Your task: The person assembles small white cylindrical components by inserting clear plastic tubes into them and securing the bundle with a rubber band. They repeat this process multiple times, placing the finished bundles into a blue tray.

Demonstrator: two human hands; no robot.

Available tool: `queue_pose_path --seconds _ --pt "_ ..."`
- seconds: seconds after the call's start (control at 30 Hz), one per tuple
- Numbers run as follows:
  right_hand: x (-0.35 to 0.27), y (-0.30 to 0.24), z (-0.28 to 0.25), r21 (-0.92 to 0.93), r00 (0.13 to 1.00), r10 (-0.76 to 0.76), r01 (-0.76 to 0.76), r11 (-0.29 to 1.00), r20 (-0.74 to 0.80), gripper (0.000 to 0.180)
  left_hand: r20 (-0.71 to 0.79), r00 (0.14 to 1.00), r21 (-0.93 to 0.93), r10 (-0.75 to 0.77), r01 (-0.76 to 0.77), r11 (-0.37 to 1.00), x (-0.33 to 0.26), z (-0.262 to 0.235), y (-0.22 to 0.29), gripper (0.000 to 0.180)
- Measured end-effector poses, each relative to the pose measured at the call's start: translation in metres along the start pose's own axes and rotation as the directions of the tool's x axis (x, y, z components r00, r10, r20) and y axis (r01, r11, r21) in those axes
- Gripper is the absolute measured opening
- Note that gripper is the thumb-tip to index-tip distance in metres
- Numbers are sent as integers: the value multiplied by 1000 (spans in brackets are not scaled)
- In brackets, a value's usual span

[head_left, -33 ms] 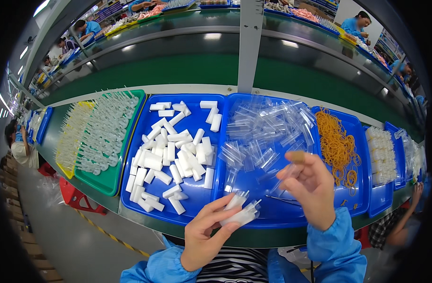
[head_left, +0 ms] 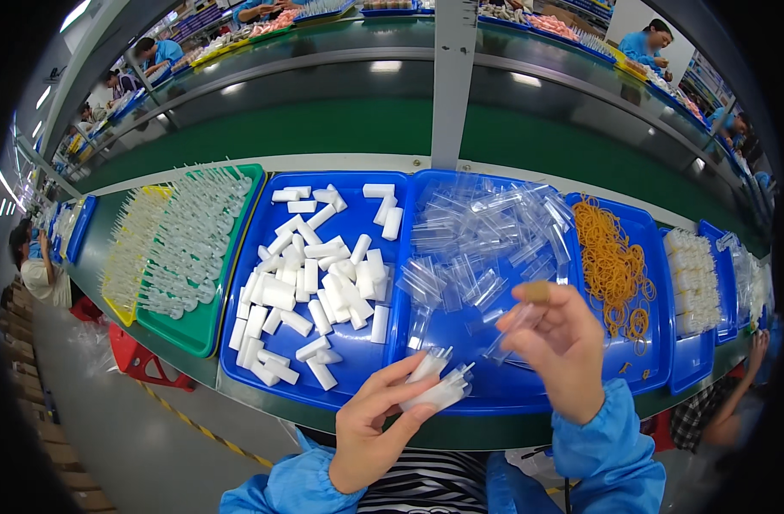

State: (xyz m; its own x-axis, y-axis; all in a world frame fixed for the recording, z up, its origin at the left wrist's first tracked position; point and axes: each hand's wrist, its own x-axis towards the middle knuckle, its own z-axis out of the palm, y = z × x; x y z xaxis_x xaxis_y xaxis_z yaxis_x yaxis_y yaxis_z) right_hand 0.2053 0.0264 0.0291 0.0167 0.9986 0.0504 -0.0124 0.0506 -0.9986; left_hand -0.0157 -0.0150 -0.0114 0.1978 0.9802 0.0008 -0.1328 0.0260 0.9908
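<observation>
My left hand is closed around a couple of white cylinders with clear plastic and thin tips sticking out of their upper ends. To its right, my right hand pinches a clear plastic tube between thumb and fingers, above the front of a blue tray. One finger wears a tan finger cover. Behind that hand, a pile of clear plastic tubes lies in the same tray. Left of it, loose white cylinders fill much of another blue tray.
At left, green and yellow trays hold rows of thin-stemmed translucent parts. Yellow rubber bands lie in a blue tray at right, beside stacked white parts. A grey post rises behind the trays. Co-workers sit at benches beyond.
My right hand has shifted slightly to the left, and the clear tube in it has moved along. My left hand and its white cylinders look unchanged.
</observation>
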Motion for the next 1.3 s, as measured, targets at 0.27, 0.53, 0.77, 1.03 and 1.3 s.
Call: queue_pose_path --seconds 0.27,0.53,0.77,1.03,1.3 --pt "-1 17 18 23 981 -34 30 999 189 37 -37 997 79 75 -72 994 -1 -4 -2 30" --pt "-1 17 25 106 993 26 -38 994 116 40 -45 998 56 37 -34 998 0 -3 -3 29" --pt "-4 20 29 8 996 -79 79 997 35 41 -54 998 45 33 -31 998 1 -1 -3 29" --pt "-8 24 28 7 998 -10 10 1000 57 41 -65 998 33 28 -26 999 1 0 -7 28" --pt "-11 38 30 -225 923 -375 384 896 84 47 -82 992 67 96 -90 994 5 2 -7 24"
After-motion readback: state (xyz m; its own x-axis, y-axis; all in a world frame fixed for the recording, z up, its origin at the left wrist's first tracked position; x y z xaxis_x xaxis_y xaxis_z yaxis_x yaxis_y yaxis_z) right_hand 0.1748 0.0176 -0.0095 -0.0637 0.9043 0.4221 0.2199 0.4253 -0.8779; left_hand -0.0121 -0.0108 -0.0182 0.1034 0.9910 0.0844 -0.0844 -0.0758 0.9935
